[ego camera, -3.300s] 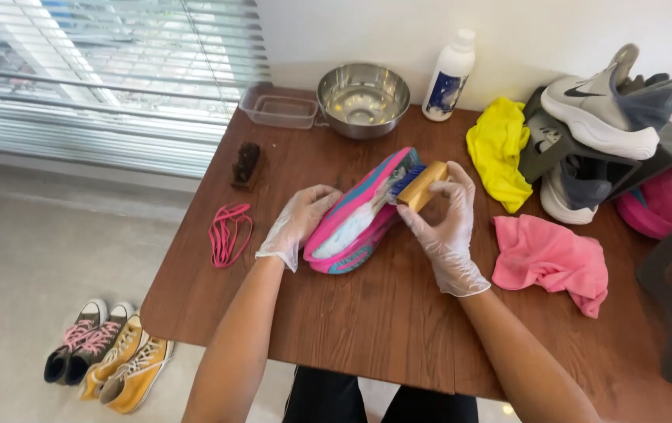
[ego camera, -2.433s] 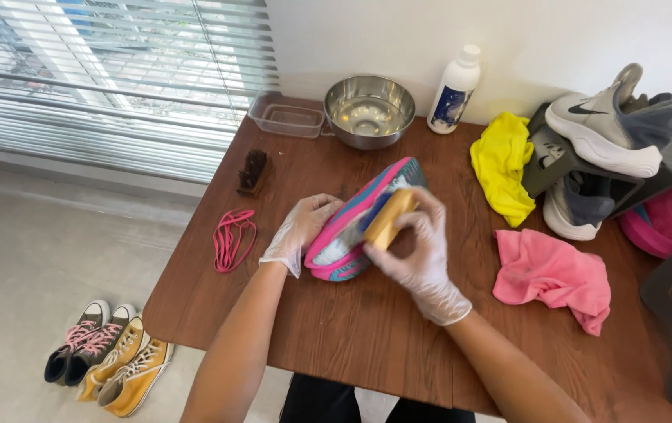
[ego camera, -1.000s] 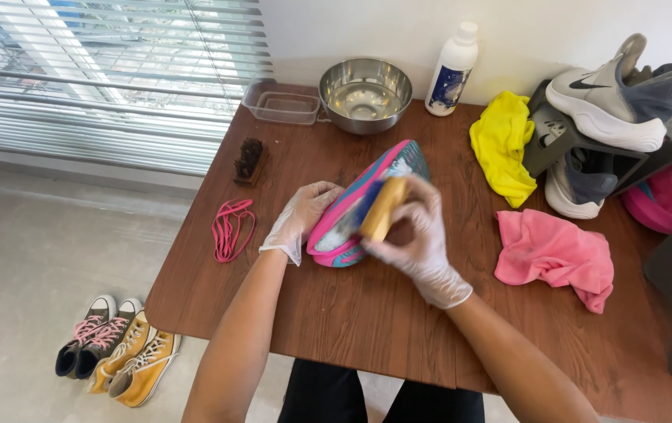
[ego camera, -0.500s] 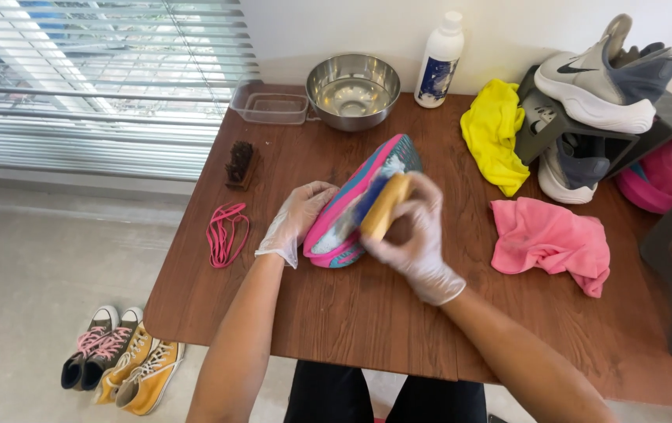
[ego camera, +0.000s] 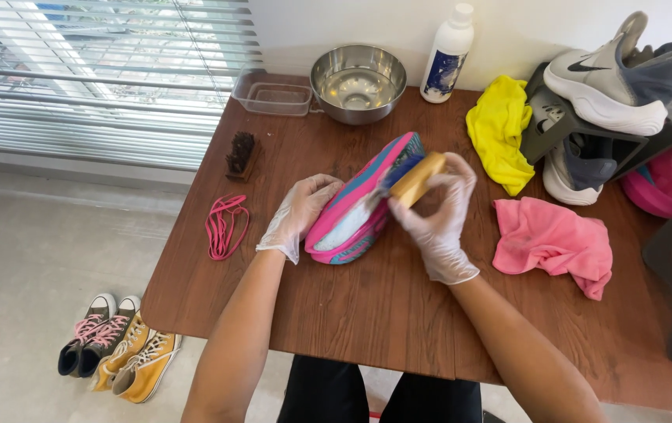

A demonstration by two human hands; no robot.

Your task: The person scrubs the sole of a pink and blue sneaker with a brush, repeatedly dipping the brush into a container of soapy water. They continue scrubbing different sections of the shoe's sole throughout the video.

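While the gloved left hand (ego camera: 300,215) cups the pink shoe (ego camera: 361,205) with curled fingers, the right hand (ego camera: 436,219), right of the shoe, pinches a wooden brush (ego camera: 416,178) against its sole.

A dark wooden bench (ego camera: 398,313) carries everything. Along its far edge stand a clear plastic tray (ego camera: 273,98), a steel bowl (ego camera: 358,82) just beside it, and a white bottle (ego camera: 447,55). A small dark brush (ego camera: 241,154) and a pair of pink laces (ego camera: 225,225) lie near the left edge. At the middle rests a pink and blue shoe (ego camera: 359,205) on its side. To the right lie a yellow cloth (ego camera: 499,129), a pink cloth (ego camera: 555,243) and a dark rack (ego camera: 578,133) bearing grey shoes. On the floor (ego camera: 38,266) beside the bench sit black and yellow sneakers (ego camera: 117,356).
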